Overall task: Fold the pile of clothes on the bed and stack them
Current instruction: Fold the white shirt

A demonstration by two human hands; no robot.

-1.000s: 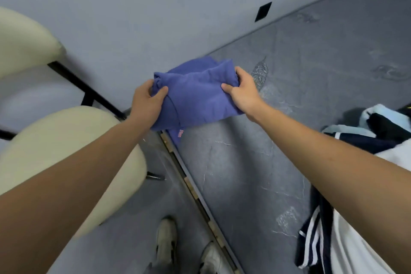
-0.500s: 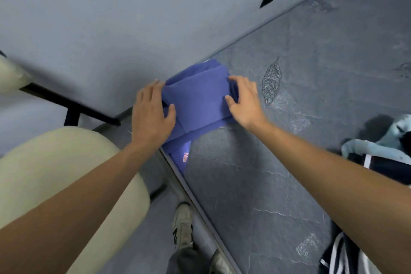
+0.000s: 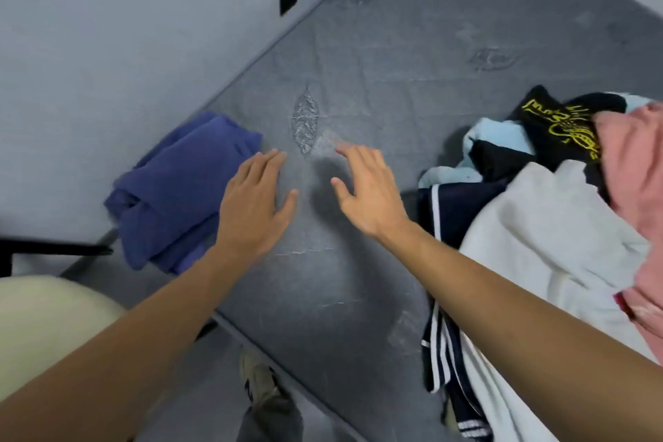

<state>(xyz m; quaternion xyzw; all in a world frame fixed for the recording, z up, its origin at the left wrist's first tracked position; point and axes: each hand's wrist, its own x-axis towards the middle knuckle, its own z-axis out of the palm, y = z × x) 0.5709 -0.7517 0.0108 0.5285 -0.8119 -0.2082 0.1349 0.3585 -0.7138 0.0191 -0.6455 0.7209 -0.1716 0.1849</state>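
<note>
One folded blue cotton garment is set at the grey mattress corner. A jumbled pile of unfolded clothes apparently awaits along the opposite edge. Nothing is held: the left hand and right hand are spread flat, fingers released.

The bed is dark grey, stitched with a paler leaf motif. Left of the leaf lies a blue-violet garment. Right of it the pile shows pink, white, light blue, black with yellow script, and navy with white stripes.
</note>
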